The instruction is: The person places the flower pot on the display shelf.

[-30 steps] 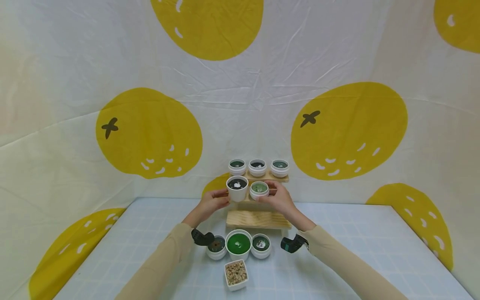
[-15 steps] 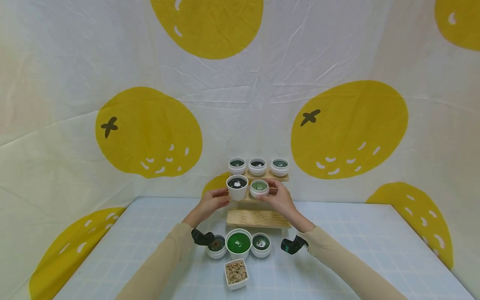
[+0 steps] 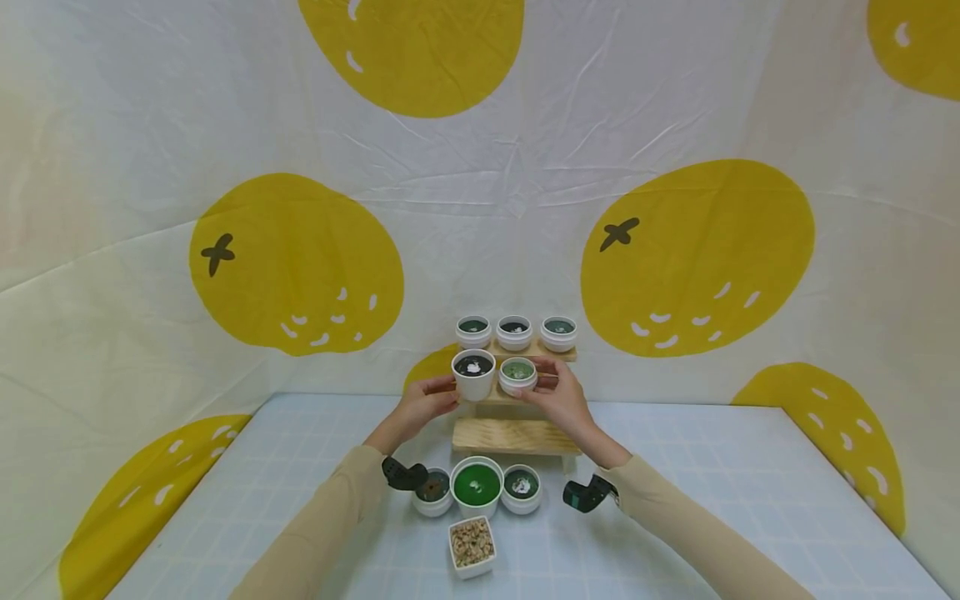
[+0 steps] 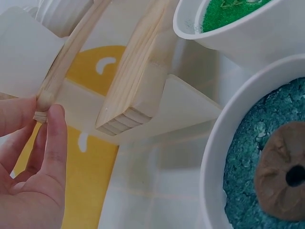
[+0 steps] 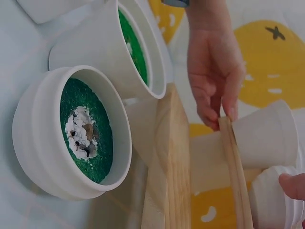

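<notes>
A three-tier wooden stand [image 3: 517, 435] stands near the wall cloth. My left hand [image 3: 420, 404] pinches the left end of its middle plank [image 4: 71, 55] between thumb and fingertips, close to a tall white cup [image 3: 474, 388] with dark filling. Beside that cup on the same plank is a small white pot [image 3: 517, 387] with pale green filling. My right hand [image 3: 562, 398] holds this pot from the right, thumb at its front and fingers behind. In the right wrist view only the tip of the right thumb [image 5: 293, 186] shows, against the pot's side.
Three small white pots [image 3: 513, 340] line the top plank. In front of the stand are a larger green-filled cup [image 3: 477, 485], a pot with a brown ring [image 3: 432, 502], another green pot [image 3: 522, 502], and a square dish [image 3: 472, 571] of tan bits.
Both hands stay at nearly the same place. The cup and pots have not visibly moved on the stand; the head view has shifted very slightly.
</notes>
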`<action>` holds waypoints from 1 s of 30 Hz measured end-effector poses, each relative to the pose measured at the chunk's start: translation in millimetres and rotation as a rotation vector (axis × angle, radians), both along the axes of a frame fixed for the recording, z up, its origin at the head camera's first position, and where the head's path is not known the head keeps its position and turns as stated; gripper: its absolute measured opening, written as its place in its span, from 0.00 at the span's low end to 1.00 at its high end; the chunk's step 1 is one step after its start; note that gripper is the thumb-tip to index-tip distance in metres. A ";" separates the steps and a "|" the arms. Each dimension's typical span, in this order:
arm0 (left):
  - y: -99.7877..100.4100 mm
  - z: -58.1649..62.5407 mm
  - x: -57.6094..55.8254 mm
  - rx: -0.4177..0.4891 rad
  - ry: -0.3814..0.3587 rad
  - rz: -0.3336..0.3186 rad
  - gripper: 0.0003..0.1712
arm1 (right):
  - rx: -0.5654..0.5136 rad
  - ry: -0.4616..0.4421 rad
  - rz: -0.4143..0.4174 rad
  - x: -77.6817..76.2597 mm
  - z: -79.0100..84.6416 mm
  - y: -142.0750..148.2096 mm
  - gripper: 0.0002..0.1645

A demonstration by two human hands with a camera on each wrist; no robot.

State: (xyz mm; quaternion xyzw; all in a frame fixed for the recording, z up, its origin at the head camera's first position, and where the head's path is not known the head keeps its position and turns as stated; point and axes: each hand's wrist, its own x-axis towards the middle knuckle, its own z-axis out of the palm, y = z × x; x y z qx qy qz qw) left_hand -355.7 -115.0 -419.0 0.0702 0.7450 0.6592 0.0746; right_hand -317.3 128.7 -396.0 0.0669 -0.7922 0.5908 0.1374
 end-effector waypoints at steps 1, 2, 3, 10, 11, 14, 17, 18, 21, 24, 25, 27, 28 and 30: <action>0.3 3.5 2.6 -0.004 -0.001 -0.006 0.25 | -0.002 0.003 0.000 1.4 0.8 0.3 0.38; 0.5 4.0 3.0 -0.004 -0.005 -0.003 0.25 | -0.004 0.007 -0.001 2.4 0.9 1.0 0.37; 0.5 4.2 3.3 -0.009 -0.004 -0.004 0.25 | -0.009 0.006 -0.002 3.9 1.4 1.3 0.37; -0.6 -2.5 -1.9 -0.002 0.005 0.001 0.25 | -0.033 0.032 -0.002 16.6 1.4 3.8 0.34; -0.7 -2.6 -2.0 -0.004 0.006 0.002 0.25 | -0.036 0.027 -0.001 18.2 0.8 4.3 0.34; -1.1 -2.1 -1.6 -0.007 0.004 0.006 0.25 | -0.038 0.008 0.008 23.9 -0.8 5.8 0.33; -0.7 -1.2 -1.1 -0.014 -0.001 0.013 0.25 | -0.026 -0.007 0.022 28.8 -2.9 7.9 0.34; -0.6 -1.0 -1.0 -0.015 0.001 0.014 0.25 | -0.020 -0.009 0.025 30.8 -3.3 8.6 0.34; -0.4 -0.5 -1.1 -0.017 -0.004 0.017 0.25 | -0.008 -0.014 0.033 36.4 -5.7 10.6 0.35; -0.2 -1.1 -1.5 -0.017 0.000 0.012 0.25 | -0.012 -0.032 0.033 43.2 -8.7 12.0 0.35; -0.1 -1.4 -1.7 -0.016 0.000 0.010 0.25 | -0.012 -0.040 0.033 45.2 -10.1 12.3 0.34; 0.0 -2.5 -2.4 -0.009 0.001 0.006 0.25 | -0.010 -0.056 0.031 49.8 -12.8 12.9 0.34; -0.1 -3.0 -2.6 -0.005 0.005 0.003 0.25 | -0.015 -0.066 0.033 51.9 -14.2 13.3 0.34; -0.3 -3.7 -3.0 -0.001 0.010 -0.001 0.26 | -0.015 -0.077 0.034 56.0 -16.8 14.2 0.33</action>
